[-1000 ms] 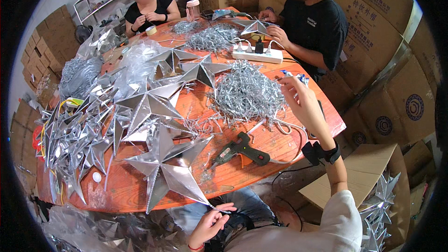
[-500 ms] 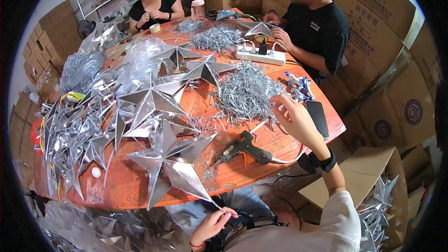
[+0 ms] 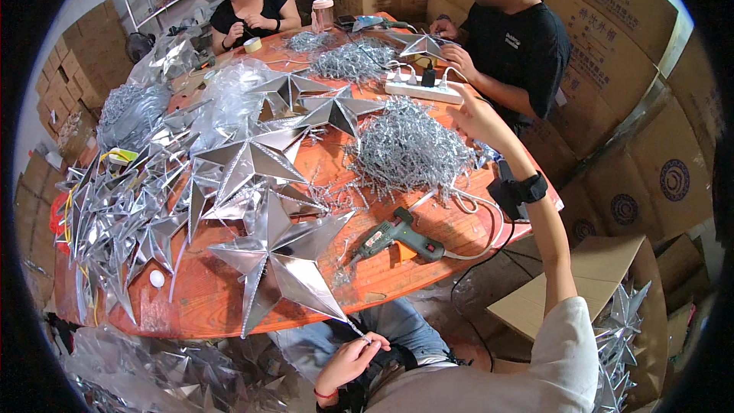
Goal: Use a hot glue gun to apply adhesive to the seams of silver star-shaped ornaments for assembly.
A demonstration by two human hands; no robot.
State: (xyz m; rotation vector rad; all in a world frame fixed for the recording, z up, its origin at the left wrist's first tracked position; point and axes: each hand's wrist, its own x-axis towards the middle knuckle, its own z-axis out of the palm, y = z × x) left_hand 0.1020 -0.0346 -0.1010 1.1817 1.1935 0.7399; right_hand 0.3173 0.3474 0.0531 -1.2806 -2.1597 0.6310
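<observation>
left hand (image 3: pixel 348 358) pinching the tip of one big silver foil star (image 3: pixel 284 260) at the near desk edge, right hand (image 3: pixel 475 117) loosely open over one tinsel heap (image 3: pixel 409 147), one green glue gun (image 3: pixel 397 234), orange round desk (image 3: pixel 214 298), cardboard boxes all around

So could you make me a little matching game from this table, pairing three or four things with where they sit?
Things:
1. green and black glue gun
2. white power strip
3. big shiny silver foil star
4. pink-lidded clear jar

Places:
A. far edge of the orange table, between the two seated co-workers
B. near edge, just above the person's left hand
C. beside the raised right hand, past the silver tinsel heap
D. flat on the table, in front of the tinsel heap

Pairs: 1-D, 2-C, 3-B, 4-A
</observation>
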